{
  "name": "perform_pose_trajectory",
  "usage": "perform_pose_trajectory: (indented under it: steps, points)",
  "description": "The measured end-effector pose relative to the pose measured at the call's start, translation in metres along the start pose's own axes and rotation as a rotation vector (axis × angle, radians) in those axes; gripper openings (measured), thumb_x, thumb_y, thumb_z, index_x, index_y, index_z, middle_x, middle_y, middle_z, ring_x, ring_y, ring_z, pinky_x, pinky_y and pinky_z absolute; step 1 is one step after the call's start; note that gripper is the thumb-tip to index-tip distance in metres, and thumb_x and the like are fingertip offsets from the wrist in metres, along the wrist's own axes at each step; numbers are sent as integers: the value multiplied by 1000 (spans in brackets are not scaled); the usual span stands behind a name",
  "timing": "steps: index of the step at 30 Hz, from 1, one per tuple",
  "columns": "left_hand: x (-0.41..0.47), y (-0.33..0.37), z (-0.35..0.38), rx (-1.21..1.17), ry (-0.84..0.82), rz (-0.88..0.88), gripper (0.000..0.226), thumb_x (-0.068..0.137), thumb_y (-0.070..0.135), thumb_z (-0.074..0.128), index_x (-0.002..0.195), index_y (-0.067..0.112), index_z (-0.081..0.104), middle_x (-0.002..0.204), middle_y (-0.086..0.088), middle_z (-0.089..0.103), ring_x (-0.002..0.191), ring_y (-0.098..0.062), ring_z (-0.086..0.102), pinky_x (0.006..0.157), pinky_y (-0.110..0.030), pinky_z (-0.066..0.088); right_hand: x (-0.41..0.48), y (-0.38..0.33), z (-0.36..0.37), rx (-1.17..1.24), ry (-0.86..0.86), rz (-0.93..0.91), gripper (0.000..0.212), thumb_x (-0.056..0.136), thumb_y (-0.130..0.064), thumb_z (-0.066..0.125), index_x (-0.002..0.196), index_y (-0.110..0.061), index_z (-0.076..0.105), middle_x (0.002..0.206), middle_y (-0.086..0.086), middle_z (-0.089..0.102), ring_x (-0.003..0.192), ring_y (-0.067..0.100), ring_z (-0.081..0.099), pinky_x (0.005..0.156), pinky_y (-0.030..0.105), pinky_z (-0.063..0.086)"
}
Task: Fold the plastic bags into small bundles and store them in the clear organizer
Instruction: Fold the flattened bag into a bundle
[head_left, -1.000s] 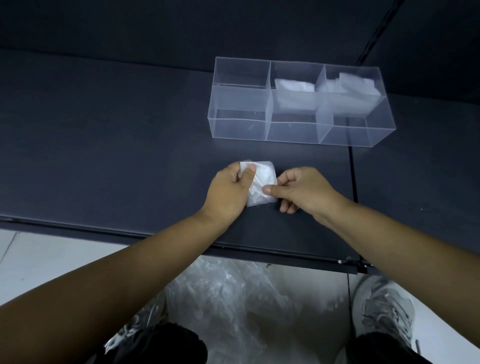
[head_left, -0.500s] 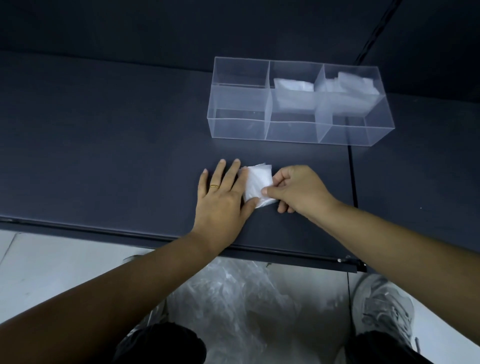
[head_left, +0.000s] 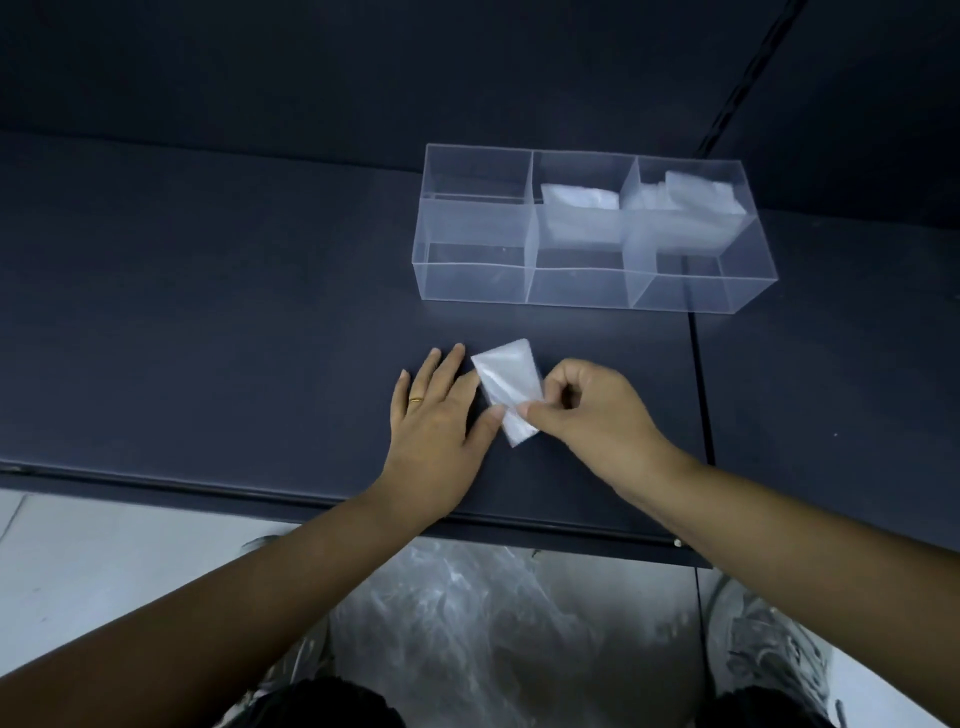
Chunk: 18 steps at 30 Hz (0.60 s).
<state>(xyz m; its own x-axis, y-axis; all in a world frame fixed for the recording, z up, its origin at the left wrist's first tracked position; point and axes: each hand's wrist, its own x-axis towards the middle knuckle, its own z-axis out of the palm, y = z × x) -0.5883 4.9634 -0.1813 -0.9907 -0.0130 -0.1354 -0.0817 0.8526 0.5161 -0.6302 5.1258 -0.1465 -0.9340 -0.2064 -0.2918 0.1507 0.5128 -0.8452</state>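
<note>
- Table (head_left: 208, 312): dark matte surface that carries every item below.
- Loose plastic bags (head_left: 493, 623): crumpled clear heap on the floor at 6 o'clock, below the table edge.
- Clear organizer (head_left: 472, 270): three compartments in a row, at 1 o'clock from the hands. The left one shows nothing inside.
- Left hand (head_left: 436, 421): flat on the table with the grip released and fingers straight. The thumb tip touches the bundle's left edge.
- Right hand (head_left: 592, 410): grip pinching the bundle's near right part between thumb and curled fingers.
- Stored bundles (head_left: 579, 200): white folded bags in the middle and right compartments.
- Folded bag (head_left: 506, 382): small white bundle lying on the table between the hands, at 7 o'clock from the organizer.
- Ring (head_left: 415, 399): gold band on a left finger.
</note>
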Motion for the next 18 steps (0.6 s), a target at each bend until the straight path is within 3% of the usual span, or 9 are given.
perform_pose_trajectory:
  steps: [3, 5, 6, 7, 9, 11, 13, 16, 18]
  points:
    - [1, 8, -19, -434, -9, -123, 56, 94, 46, 46, 144, 25, 35, 149, 9, 34, 139, -6, 25, 113, -23, 20, -1, -8, -9, 156, -40, 17, 37, 73, -4, 75, 61, -22, 46, 64, -1, 52, 61, 10, 47, 59, 25, 39]
    - [0, 13, -36, -761, -68, -219, 78, 79, 62, 56, 145, 28, 31, 141, 15, 41, 120, 11, 43, 94, -6, 33, -4, -14, -18, 222, -95, -20, 38, 74, 0, 75, 62, -23, 47, 69, 4, 54, 66, 16, 48, 61, 29, 40]
    - [0, 15, -43, -870, -140, -251, 91, 71, 69, 60, 146, 28, 28, 140, 16, 43, 115, 16, 45, 91, -5, 36, -7, -18, -23, 252, -131, -55, 39, 74, 2, 74, 62, -24, 47, 68, 2, 53, 66, 16, 47, 60, 27, 40]
    - [-1, 16, -50, -961, -243, -268, 102, 65, 73, 65, 148, 28, 26, 141, 14, 44, 116, 13, 47, 96, -10, 38, -9, -22, -30, 269, -174, -99, 39, 75, 2, 74, 63, -25, 48, 67, -1, 53, 65, 15, 47, 59, 24, 40]
    - [0, 17, -59, -1115, -459, -261, 107, 56, 70, 74, 144, 24, 36, 136, 4, 55, 120, -8, 55, 105, -31, 41, -14, -29, -41, 231, -262, -192, 38, 76, -1, 75, 64, -27, 50, 63, -10, 52, 62, 8, 47, 57, 18, 41]
    - [3, 21, -66, -1146, -574, -218, 81, 57, 61, 80, 124, 21, 59, 122, -4, 65, 114, -18, 61, 98, -35, 48, -17, -35, -48, 123, -309, -252, 35, 75, -6, 76, 67, -28, 50, 65, -13, 52, 62, 5, 48, 59, 19, 42]
    - [9, 30, -72, -1100, -541, -188, 45, 71, 46, 78, 106, 18, 71, 110, -7, 71, 106, -20, 66, 89, -30, 54, -17, -39, -53, 48, -281, -268, 34, 76, -6, 76, 74, -28, 50, 68, -12, 53, 65, 6, 49, 62, 24, 44]
    - [20, 43, -72, -1158, -379, -227, 36, 80, 33, 67, 107, 9, 71, 105, -9, 72, 103, -20, 67, 90, -29, 54, -12, -43, -59, 157, -190, -157, 35, 77, -11, 78, 102, -25, 57, 79, -6, 61, 74, 10, 58, 69, 23, 48]
    - [27, 56, -71, -1229, -298, -212, 31, 83, 28, 65, 106, 8, 70, 104, -8, 73, 101, -19, 68, 90, -28, 54, -8, -46, -62, 332, -185, -16, 34, 72, -30, 76, 102, -21, 64, 86, -4, 67, 79, 9, 62, 73, 22, 48]
